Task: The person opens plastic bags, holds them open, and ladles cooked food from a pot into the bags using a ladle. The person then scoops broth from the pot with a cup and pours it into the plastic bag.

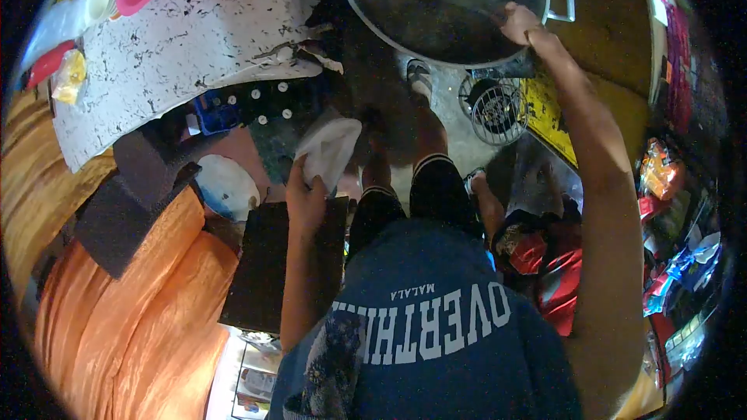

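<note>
Two hands are occupied: at the frame's upper right, the right hand (519,25) closes around what seems a dark utensil (471,7), its long axis running leftward into the large pot (459,48); left of centre, the left hand (307,196) pinches a white sheet (331,148).

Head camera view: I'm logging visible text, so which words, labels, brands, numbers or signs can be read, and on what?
"OVERTHIN": blue shirt, upside down; further lettering partly covered by patterned cloth.
"MALALA": same shirt, smaller, upside down.
Packets at right: any print too blurred to read.
</note>
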A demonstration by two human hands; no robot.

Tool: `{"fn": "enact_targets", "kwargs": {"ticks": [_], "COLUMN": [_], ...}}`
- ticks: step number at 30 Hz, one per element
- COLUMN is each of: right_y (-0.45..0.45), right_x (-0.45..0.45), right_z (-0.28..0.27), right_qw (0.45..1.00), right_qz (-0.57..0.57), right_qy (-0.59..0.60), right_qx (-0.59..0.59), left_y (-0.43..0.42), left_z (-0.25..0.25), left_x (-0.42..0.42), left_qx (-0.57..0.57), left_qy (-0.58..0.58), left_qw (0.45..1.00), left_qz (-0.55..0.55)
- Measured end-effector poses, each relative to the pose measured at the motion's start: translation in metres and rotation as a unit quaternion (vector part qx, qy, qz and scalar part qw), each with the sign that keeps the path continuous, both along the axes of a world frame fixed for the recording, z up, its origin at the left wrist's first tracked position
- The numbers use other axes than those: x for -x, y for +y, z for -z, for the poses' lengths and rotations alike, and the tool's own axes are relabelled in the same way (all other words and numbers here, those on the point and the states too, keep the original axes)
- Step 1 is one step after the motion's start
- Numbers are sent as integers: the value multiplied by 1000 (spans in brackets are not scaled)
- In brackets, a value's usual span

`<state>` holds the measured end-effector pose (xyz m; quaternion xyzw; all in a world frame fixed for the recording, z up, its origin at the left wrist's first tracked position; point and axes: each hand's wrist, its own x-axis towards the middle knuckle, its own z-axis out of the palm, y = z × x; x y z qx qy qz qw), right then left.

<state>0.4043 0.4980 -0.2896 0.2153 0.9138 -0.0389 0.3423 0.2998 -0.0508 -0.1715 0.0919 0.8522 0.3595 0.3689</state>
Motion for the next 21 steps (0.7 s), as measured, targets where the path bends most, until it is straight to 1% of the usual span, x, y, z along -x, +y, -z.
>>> {"fn": "enact_targets", "kwargs": {"ticks": [1, 2, 4, 5, 7, 10, 11, 12, 13, 14, 15, 16, 17, 18, 19, 20, 21], "right_y": [4, 31, 39, 25, 3, -17, -21, -23, -11, 11, 17, 23, 20, 12, 3, -14, -21], "right_x": [-1, -20, -28, -24, -12, 9, 14, 16, 6, -12, -19, -25, -23, -19, -15, -9, -7], "right_z": [6, 51, 66, 47, 9, -36, -44, -49, -24, 22, 35, 46, 44, 36, 29, 9, 0], "right_qw": [998, 982, 937, 972, 962, 974, 959, 932, 932, 982, 975, 948, 957, 961, 965, 985, 984], "right_qz": [-40, -182, -321, -149, 30, 34, 138, 241, 242, -25, -160, -288, -255, -237, -219, -74, 73], "right_qy": [-41, 47, 135, 128, 115, 54, 23, -8, -8, 56, 77, 113, 111, 108, 106, 103, 98], "right_qx": [-22, -8, 7, 128, 245, 219, 246, 270, 270, 181, 136, 75, 87, 94, 101, 115, 127], "left_y": [0, 1, -1, -3, -3, 3, 5, 6, 7, 9, 12, 15, 17, 12, 3, -3, 3], "left_z": [0, 1, 4, 4, 2, -10, -15, -16, -18, -20, -23, -26, -28, -20, -8, 0, -6], "left_x": [0, 0, 0, 0, -1, 3, 5, 5, 5, 5, 7, 8, 9, 8, 7, 6, 8], "left_qx": [-11, -23, -12, 0, 0, -5, -10, -9, -13, -16, -16, -6, 5, 6, -6, -17, -17], "left_qy": [-15, -30, -34, -39, -31, -28, -33, -33, -32, -32, -32, -26, -20, -22, 5, 31, 30], "left_qw": [1000, 999, 999, 998, 999, 999, 999, 999, 999, 998, 998, 999, 999, 999, 1000, 999, 999], "left_qz": [-17, -35, -38, -43, -43, -34, -27, -27, -37, -45, -43, -35, -27, -25, -12, 0, 1]}}
